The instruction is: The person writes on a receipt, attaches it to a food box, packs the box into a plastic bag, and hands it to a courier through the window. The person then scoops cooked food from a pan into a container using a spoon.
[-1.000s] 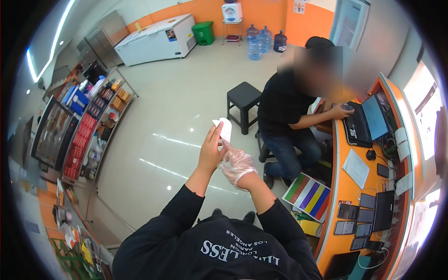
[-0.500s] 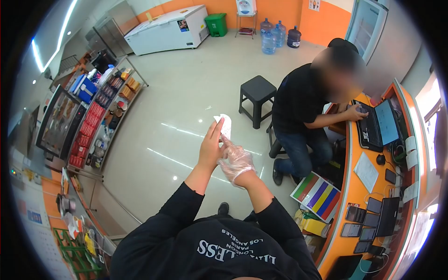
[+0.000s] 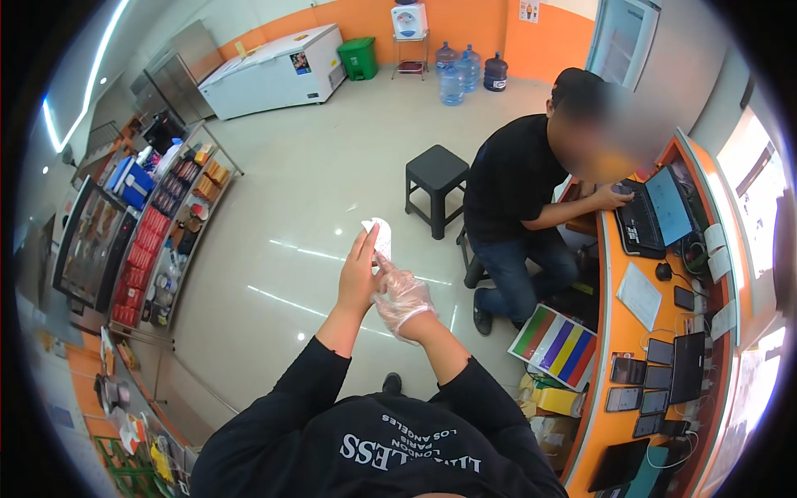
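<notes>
A small white paper slip [image 3: 383, 238] with faint marks stands up between my hands, in front of my chest. My left hand [image 3: 357, 272] is bare and closed on the paper, its fingers lying along the left side. A clear plastic glove covers my right hand [image 3: 404, 299]. Its fingers come together at the paper's lower end, close against my left hand, with the index finger reaching furthest up. The exact contact of the right fingertips is partly hidden.
Right of me, a person [image 3: 510, 174] sits using a laptop [image 3: 643, 217] on an orange counter [image 3: 602, 398] holding several phones. A black stool [image 3: 437, 178] stands ahead. Stocked shelves [image 3: 154, 228] line the left; a white chest freezer [image 3: 270, 70] is at the back.
The whole scene has shifted slightly left and, toward the back, down as my view turns. Both hands keep nearly the same pose around the paper slip.
</notes>
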A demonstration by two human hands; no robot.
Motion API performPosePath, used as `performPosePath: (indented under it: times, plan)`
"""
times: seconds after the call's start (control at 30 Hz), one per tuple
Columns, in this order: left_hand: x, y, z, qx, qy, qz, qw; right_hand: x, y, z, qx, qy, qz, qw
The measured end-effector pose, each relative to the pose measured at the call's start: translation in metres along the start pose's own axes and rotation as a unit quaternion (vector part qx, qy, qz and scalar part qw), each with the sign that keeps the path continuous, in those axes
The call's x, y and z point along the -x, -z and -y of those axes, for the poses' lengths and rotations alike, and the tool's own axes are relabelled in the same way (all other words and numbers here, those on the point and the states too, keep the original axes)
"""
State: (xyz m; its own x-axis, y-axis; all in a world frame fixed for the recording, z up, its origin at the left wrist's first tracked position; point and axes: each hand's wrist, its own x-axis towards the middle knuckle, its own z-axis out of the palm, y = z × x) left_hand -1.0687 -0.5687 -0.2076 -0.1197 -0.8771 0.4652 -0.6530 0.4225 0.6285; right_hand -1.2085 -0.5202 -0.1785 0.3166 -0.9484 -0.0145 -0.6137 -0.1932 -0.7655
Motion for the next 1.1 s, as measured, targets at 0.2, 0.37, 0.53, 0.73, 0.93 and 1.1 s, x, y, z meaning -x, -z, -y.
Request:
performPosePath:
  times: [0.2, 0.37, 0.53, 0.73, 0.93, 1.1]
  plan:
    - [-0.004, -0.010, 0.003, -0.005, -0.014, -0.006, 1.000, -0.002, 0.006, -0.003, 0.001, -0.009, -0.003, 1.000]
    - [-0.010, -0.015, -0.006, -0.015, -0.034, -0.020, 0.999, -0.006, 0.021, 0.000, 0.010, -0.040, 0.028, 0.999]
    - [-0.016, -0.018, -0.007, -0.031, -0.040, -0.032, 0.998, -0.005, 0.022, -0.007, 0.020, -0.002, 0.009, 1.000]
    - [-0.018, -0.021, -0.005, -0.040, -0.039, -0.038, 0.998, 0.002, 0.018, -0.017, 0.030, 0.037, -0.022, 0.999]
    - [-0.020, -0.019, -0.022, 0.011, 0.039, -0.017, 0.999, 0.034, 0.026, -0.073, 0.041, 0.122, -0.050, 0.990]
    - [-0.015, -0.018, -0.029, -0.006, 0.048, -0.023, 0.999, 0.107, 0.032, -0.176, 0.020, -0.026, 0.014, 0.999]
